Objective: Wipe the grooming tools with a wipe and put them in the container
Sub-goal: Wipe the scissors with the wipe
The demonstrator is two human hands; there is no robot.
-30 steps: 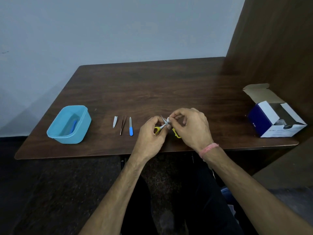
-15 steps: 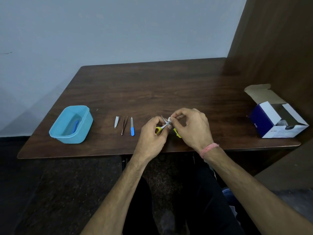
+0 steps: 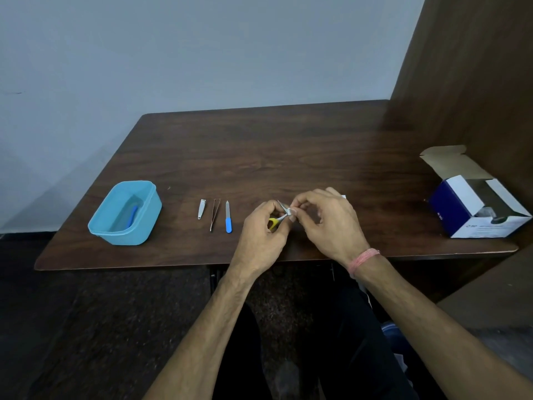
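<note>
Head view: both hands meet above the near edge of the dark wooden table (image 3: pixel 259 157). The left hand (image 3: pixel 261 235) has its fingers curled round the yellow handle of a small pair of scissors (image 3: pixel 278 219), with the metal blades angled up and away from the person. The right hand (image 3: pixel 328 226) pinches a small white wipe (image 3: pixel 291 210) against the blades between thumb and fingertips; the rest of the wipe is mostly hidden behind the fingers. A pink thread band (image 3: pixel 363 258) circles the right wrist.

Three tools lie in a row on the table, left of the hands and apart from each other: a nail clipper (image 3: pixel 202 208), a pair of tweezers (image 3: pixel 215 214) and a nail file with a blue handle (image 3: pixel 228 217). All three lie roughly parallel, lengthwise away from the person.

Further left, near the table's left edge, stands a light blue plastic container (image 3: pixel 127 213), open at the top. One blue tool (image 3: pixel 132 216) lies inside it; its type cannot be determined.

At the right edge of the table sits an open blue and white cardboard box (image 3: pixel 473 206), flap raised, well apart from the hands.
</note>
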